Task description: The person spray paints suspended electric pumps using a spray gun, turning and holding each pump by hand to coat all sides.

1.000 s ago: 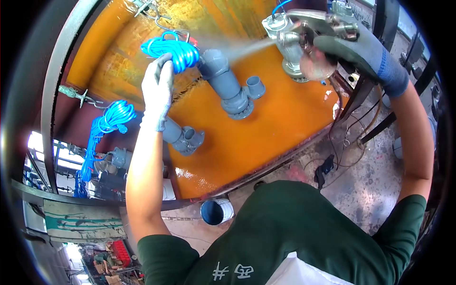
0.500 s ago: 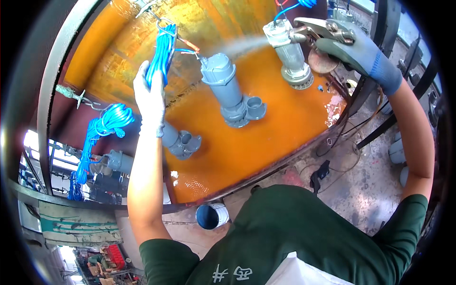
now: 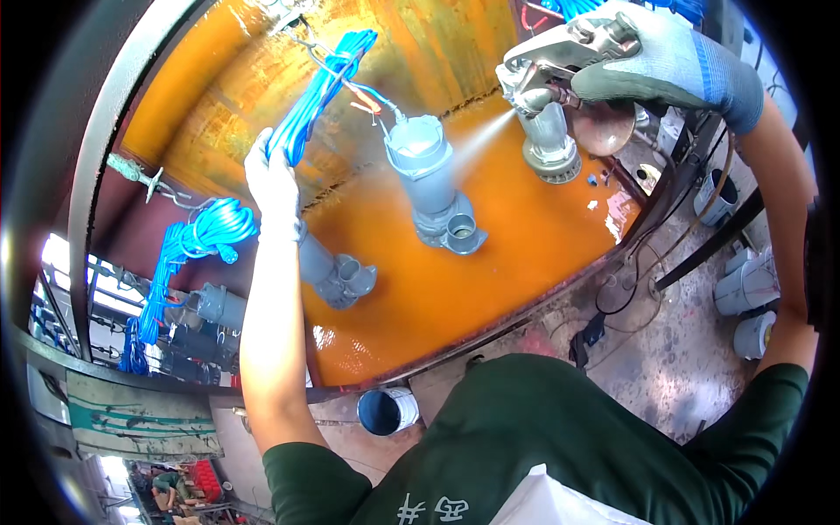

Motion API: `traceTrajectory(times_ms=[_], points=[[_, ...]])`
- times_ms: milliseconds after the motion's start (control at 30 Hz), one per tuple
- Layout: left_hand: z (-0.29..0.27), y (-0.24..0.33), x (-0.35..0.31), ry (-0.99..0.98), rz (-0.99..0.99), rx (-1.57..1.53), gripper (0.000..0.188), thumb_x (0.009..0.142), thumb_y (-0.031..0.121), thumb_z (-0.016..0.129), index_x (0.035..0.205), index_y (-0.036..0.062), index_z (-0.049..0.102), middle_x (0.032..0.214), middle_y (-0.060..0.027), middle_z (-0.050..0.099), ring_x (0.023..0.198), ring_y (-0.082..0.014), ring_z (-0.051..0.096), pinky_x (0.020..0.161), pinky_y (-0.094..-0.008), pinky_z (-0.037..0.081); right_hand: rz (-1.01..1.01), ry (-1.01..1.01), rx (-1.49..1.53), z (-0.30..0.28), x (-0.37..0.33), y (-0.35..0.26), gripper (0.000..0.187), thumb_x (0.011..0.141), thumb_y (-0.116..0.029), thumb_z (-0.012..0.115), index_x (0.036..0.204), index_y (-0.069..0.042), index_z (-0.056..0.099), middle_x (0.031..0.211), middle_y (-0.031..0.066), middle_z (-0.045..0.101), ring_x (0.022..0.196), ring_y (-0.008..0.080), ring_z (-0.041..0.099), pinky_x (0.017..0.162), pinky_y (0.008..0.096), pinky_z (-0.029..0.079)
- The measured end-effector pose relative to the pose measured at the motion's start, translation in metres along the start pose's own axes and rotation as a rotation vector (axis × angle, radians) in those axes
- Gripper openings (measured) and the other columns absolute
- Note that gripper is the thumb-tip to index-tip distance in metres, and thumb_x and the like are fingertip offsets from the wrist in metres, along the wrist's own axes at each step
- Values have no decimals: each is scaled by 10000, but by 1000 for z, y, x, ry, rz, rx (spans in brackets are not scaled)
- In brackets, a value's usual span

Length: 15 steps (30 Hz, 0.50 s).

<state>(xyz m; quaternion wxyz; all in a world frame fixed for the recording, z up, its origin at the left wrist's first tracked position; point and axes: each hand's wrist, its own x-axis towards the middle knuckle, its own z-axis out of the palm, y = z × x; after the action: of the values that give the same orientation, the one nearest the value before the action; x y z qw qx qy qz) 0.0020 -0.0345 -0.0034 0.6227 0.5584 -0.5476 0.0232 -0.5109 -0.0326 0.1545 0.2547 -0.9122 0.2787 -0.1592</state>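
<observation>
My left hand (image 3: 273, 188), in a white glove, is closed round the lower end of a coiled blue cable (image 3: 322, 94) hanging from a wire hook. Below the hook, a grey submersible pump (image 3: 429, 179) hangs tilted, its outlet facing me. My right hand (image 3: 661, 66), in a grey-and-blue glove, grips a metal spray gun (image 3: 560, 54) at the upper right. A pale mist (image 3: 486, 140) runs from its nozzle to the pump's upper body. Behind the gun hangs a bare-metal pump (image 3: 549, 144), partly hidden. Another grey pump (image 3: 331, 267) hangs beside my left forearm.
An orange-coated booth floor (image 3: 490, 262) lies under the pumps, with a dark frame bar (image 3: 96, 175) at left. Another blue cable coil (image 3: 210, 227) hangs there. A paint bucket (image 3: 388, 411) stands before me. Hoses (image 3: 643, 254) and pails (image 3: 745, 284) are at right.
The spray gun is lower and nearer, its mist now angled down-left onto the pump. The pump has turned, its outlet swinging toward me. The cable coil leans further right in my left hand.
</observation>
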Motion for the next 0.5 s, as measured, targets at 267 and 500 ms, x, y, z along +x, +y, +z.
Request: traceTrajectory(times_ms=[267,500], points=[[0,-41,33,84,96,249,387,989,52,541,1358,-18,634,1168,-115,680,789,-124,620,705,-271,522,-125,51,-193,22,18,-7,532,1012,-309,689,1471,-63,580,1228,119,734,1092,208,682,959,319,530],[13,-75,58,59,176,305,412,966,91,513,1339,1,663,1260,-184,655,1099,-265,664,955,-356,524,167,34,249,2,-34,76,442,1032,-278,670,1398,-34,635,1184,96,720,1033,132,691,853,268,581]])
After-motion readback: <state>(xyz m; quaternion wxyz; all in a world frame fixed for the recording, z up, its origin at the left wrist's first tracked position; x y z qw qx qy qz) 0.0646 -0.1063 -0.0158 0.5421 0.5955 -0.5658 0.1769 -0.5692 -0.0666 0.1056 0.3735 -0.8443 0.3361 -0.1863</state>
